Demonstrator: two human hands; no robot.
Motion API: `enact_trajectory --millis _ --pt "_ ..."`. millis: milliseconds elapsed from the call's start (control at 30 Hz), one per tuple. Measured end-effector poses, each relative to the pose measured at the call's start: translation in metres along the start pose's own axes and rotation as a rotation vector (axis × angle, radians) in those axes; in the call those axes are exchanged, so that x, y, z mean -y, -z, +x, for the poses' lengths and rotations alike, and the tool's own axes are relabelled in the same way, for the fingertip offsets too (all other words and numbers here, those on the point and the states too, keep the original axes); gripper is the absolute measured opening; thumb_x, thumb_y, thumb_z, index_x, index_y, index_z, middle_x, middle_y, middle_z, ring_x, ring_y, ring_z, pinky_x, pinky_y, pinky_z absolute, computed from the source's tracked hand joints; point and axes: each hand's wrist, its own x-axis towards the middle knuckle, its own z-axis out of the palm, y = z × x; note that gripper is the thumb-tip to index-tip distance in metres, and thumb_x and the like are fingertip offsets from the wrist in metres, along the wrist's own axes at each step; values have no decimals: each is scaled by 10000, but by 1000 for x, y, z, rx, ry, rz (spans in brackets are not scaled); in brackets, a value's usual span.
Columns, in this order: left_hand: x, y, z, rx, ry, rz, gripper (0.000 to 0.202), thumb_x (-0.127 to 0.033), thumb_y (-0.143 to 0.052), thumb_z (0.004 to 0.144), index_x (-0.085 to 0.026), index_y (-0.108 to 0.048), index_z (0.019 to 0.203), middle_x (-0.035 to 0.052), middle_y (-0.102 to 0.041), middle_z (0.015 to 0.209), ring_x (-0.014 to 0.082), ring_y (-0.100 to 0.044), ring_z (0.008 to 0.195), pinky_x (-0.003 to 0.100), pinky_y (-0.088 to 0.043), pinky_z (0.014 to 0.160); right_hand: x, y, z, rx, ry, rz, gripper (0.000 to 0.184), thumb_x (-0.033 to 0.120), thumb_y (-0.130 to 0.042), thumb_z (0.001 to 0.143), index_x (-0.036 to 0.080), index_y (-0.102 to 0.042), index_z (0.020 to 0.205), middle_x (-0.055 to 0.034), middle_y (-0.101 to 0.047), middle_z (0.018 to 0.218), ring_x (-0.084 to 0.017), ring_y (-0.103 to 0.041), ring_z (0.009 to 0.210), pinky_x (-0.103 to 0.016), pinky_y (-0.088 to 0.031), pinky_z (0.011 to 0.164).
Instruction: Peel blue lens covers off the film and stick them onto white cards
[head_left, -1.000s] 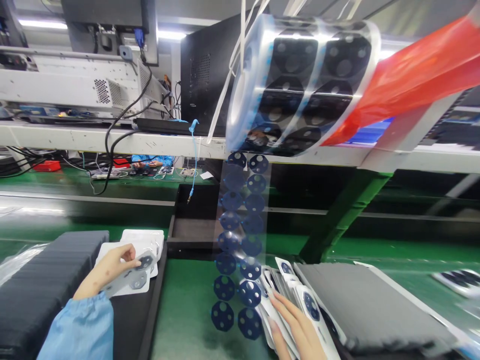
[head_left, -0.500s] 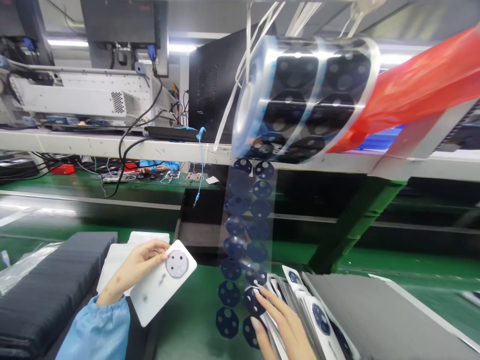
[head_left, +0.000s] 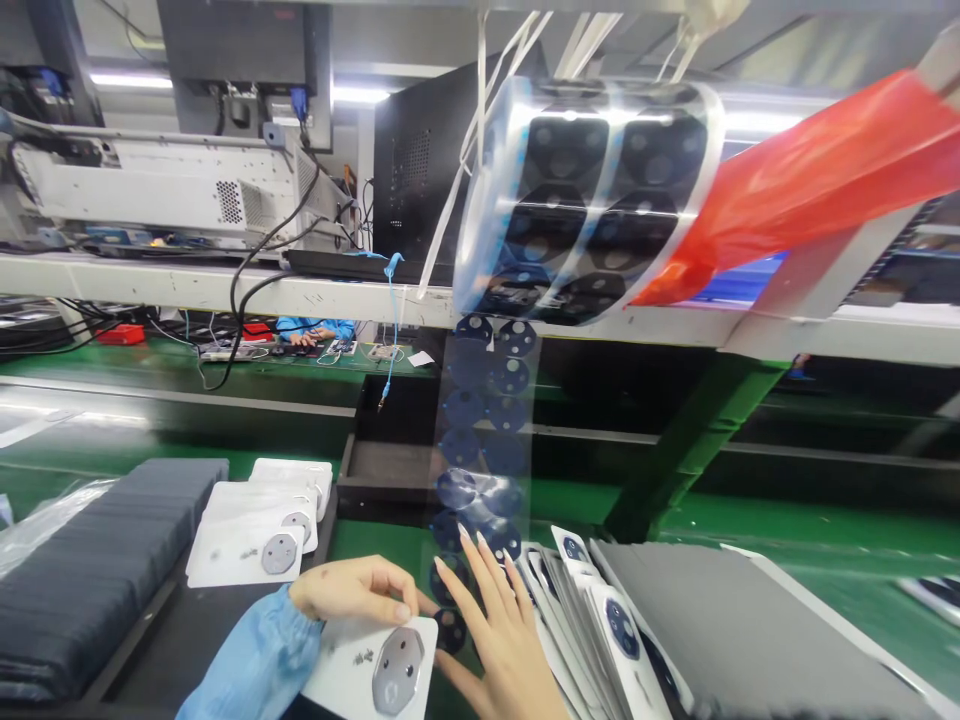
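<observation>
My left hand (head_left: 367, 590) grips a white rounded-corner panel (head_left: 341, 665) by its upper edge; a grey octagonal area with small dark holes shows near the panel's right end. Beside it, my right hand (head_left: 495, 630) is open, fingers spread over the lower part of a clear strip (head_left: 487, 410) of dark octagonal stickers. Its thumb reaches toward the panel's right edge. One dark sticker (head_left: 450, 632) shows between the two hands; whether a finger pinches it I cannot tell. The strip hangs from a large sticker roll (head_left: 592, 200) above.
Several similar white panels (head_left: 240, 540) lie overlapped at left, by a dark padded block (head_left: 127, 580). At right, a row of white panels with dark octagons (head_left: 600, 620) leans against a grey padded block (head_left: 735, 630). Behind are a black tray (head_left: 390, 465) and a hanging blue cord (head_left: 390, 340).
My left hand has brought the white panel down and right, close to the strip. My right hand has shifted up and left across the stickers. The view has shifted slightly.
</observation>
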Motion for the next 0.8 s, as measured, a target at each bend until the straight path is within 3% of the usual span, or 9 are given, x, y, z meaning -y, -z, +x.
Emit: enact_trajectory --millis 133,233,367,500,667,800 --pt "-6 -12 2 -22 -30 -12 459 -633 -812 736 -186 -733 803 114 -789 1202 259 -728 1042 356 -503 924 -6 1 2 -189 35 72 231 242 -500 1018 167 -636 1190 -232 -723 1266 -380 -723 1133 -543 -628 848" --pt "-15 -19 -1 -63 -75 -2 470 -645 -800 743 -183 -722 790 119 -802 1126 264 -708 1072 364 -490 953 -8 -4 4 -313 13 158 201 284 -481 1057 193 -660 1052 -156 -799 1110 -301 -781 1003 -442 -644 828" --pt "-29 -29 -10 -135 -101 52 470 -634 -768 786 -168 -706 781 146 -785 1130 274 -694 1067 371 -489 937 -8 -10 9 -364 -8 250 147 259 -526 1043 215 -665 1022 -121 -802 1106 -279 -780 993 -426 -634 848" --pt "-41 -40 -18 -228 -103 116 469 -620 -758 801 -155 -700 781 137 -777 1103 276 -681 1045 357 -487 917 -8 -10 16 -324 -72 401 87 268 -585 1006 233 -653 963 -112 -788 1098 -266 -771 955 -397 -639 799" --pt "-47 -41 -17 -415 -107 120 461 -624 -713 840 -170 -643 797 11 -696 799 161 -635 769 276 -461 751 -12 -11 24 -176 -113 516 127 157 -589 912 249 -642 843 -74 -782 1084 -276 -757 974 -388 -634 803" --pt "-39 -37 -9 -542 -98 70 421 -592 -691 871 -183 -607 819 -46 -598 696 120 -549 603 267 -418 626 -6 -6 35 -44 -166 602 371 44 -525 776 252 -692 1034 -80 -748 1197 -261 -759 1001 -331 -640 780"
